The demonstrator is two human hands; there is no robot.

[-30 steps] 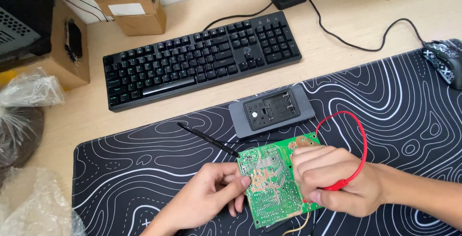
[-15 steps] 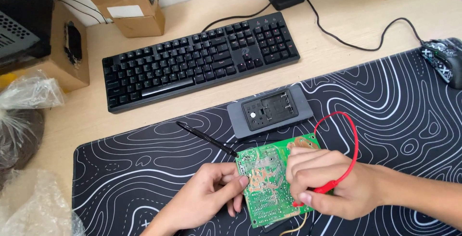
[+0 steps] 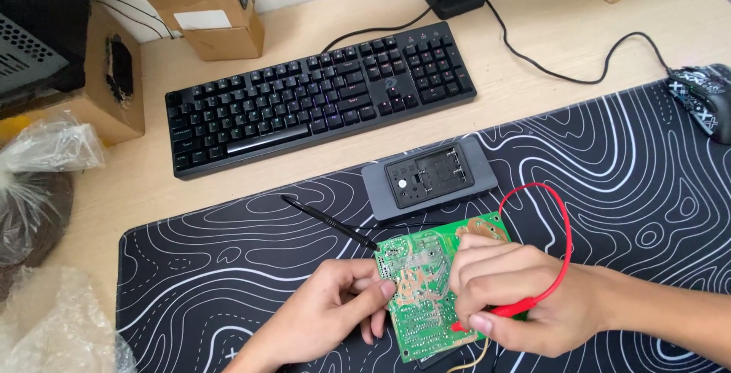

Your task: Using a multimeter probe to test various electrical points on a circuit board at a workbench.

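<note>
Since the earlier frames the right hand has slid slightly down and left along the green rectangular circuit board, and the board has tilted with it. The board lies on the black desk mat with white contour lines. Just beyond the board sits a grey rectangular meter case, with a black mechanical keyboard farther back. The left hand, fingers loosely curled, steadies the board's left edge with thumb and fingertips. The right hand is clenched around a red probe, whose red wire loops above the board's right side. A thin black probe lies loose on the mat, left of the meter. Behind the keyboard stands a cardboard box with a white blank-looking label; clear plastic bags lie far left of the board.
</note>
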